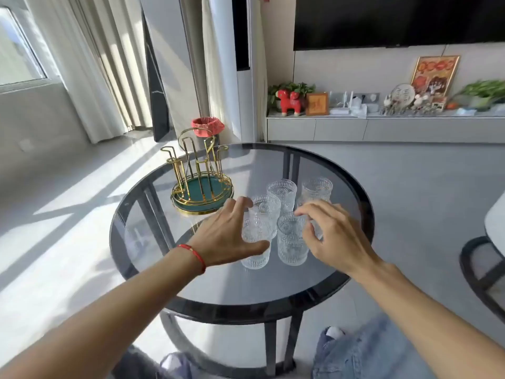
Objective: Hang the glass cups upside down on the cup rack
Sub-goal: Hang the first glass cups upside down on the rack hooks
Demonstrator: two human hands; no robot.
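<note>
Several clear ribbed glass cups stand upright in a cluster on the round dark glass table [273, 291]. My left hand [226, 233] curls around the near-left cup [255, 248], thumb in front and fingers behind, not clearly gripping. My right hand [334, 236] hovers with fingers spread beside the near-middle cup [291, 242], partly hiding another cup behind it. Two more cups [282, 194] [317, 190] stand further back. The gold wire cup rack [200, 181] with a green base stands empty at the table's far left.
A bin with a red liner [207, 126] sits on the floor behind the rack. A low cabinet [382, 129] with ornaments runs along the far wall under a television. A chair edge [483, 269] shows at right. My knees are below the table.
</note>
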